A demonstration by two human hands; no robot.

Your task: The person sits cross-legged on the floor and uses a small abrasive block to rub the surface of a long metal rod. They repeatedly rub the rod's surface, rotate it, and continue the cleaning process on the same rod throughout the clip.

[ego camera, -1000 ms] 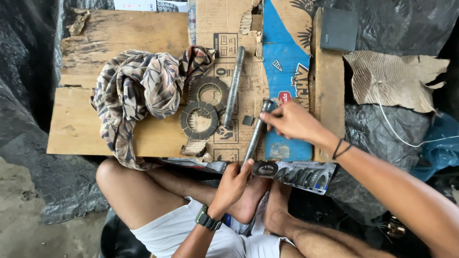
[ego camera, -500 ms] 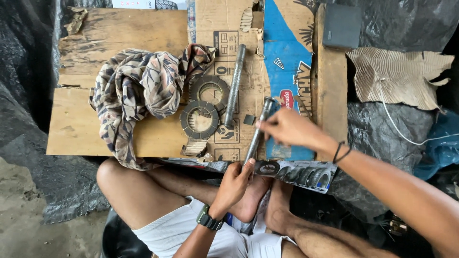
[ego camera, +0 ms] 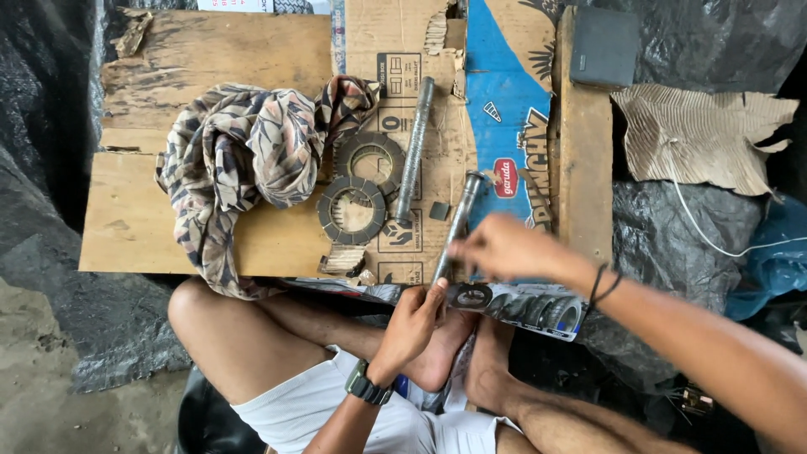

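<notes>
Metal rod [ego camera: 458,223] lies diagonal on the cardboard [ego camera: 471,101], top end tilted up-right. Left hand [ego camera: 412,324] pinches its near end w/ fingers clamped; right hand [ego camera: 504,248] grips mid-shaft, blurry tho.

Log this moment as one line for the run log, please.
left hand: grips near end of grey metal rod | right hand: on same rod, blurred | beside: two dark toothed rings

A makeshift floor workshop: friction rings [ego camera: 353,210] and metal shafts [ego camera: 415,150] are lying on flattened cardboard [ego camera: 370,42], tarpaulin [ego camera: 50,126] surrounding.
</notes>
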